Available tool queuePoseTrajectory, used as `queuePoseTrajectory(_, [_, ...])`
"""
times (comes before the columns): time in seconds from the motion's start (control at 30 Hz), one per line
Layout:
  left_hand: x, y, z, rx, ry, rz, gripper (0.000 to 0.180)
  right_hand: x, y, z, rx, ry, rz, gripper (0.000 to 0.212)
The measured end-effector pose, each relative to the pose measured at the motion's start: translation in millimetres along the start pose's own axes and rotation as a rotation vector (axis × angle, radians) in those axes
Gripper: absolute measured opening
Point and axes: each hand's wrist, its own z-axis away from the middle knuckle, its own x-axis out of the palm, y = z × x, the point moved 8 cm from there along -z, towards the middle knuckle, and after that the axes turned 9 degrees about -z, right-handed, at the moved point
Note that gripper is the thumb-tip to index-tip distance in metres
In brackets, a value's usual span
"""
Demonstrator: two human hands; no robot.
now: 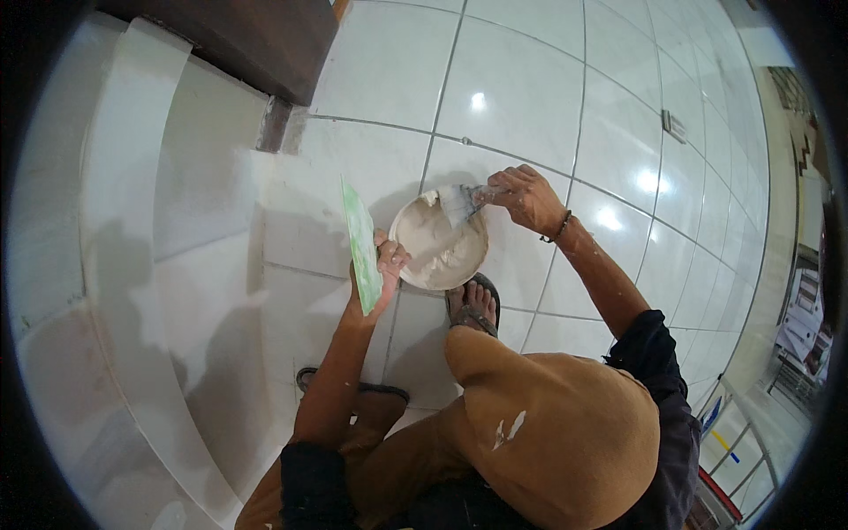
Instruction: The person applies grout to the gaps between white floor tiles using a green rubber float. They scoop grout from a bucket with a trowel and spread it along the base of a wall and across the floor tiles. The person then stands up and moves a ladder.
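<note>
My right hand [527,200] is closed on the handle of a putty knife [458,204], whose whitish, smeared blade reaches over the far rim of a round bucket [399,272]. Off-white putty [433,240] lies inside the bucket, smooth in the middle and lumpy along the sides. To the left of the bucket, my left hand [387,261] grips a flat light-green plastering trowel [359,243] held on edge, with pale smears on its face. The trowel hides part of the left fingers.
White glossy floor tiles [512,75] spread around the bucket. A pale wall with a curved ledge [132,194] runs along the left. Dark brown wood [256,40] stands at the far left. My sandalled foot [474,305] is close to the bucket. A metal frame [738,442] is at the lower right.
</note>
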Motion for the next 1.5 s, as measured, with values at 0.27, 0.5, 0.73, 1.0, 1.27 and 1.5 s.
queuePoseTrajectory(0.27, [-14,-4,0,-0.045,0.045,-0.041,0.015,-22,38,17,0.262,0.165,0.22,0.05])
queuePoseTrajectory(0.5, [6,1,-1,-0.008,-0.069,-0.036,0.026,-7,18,62,0.581,0.432,-1.112,0.032])
queuePoseTrajectory(0.73, [4,0,-3,-0.036,-0.053,0.02,0.031,14,-1,63,0.645,0.445,-1.491,0.034])
queuePoseTrajectory(1.0, [6,4,-3,-0.023,-0.124,-0.03,0.021,-9,-28,38,0.165,0.11,-0.035,0.037])
queuePoseTrajectory(1.27, [-17,24,4,-0.15,0.123,-0.251,0.04,-45,3,19,0.373,0.184,0.235,0.044])
queuePoseTrajectory(1.5, [53,142,-1,0.294,0.472,-1.61,0.048,-44,-28,27,0.475,0.078,-0.501,0.024])
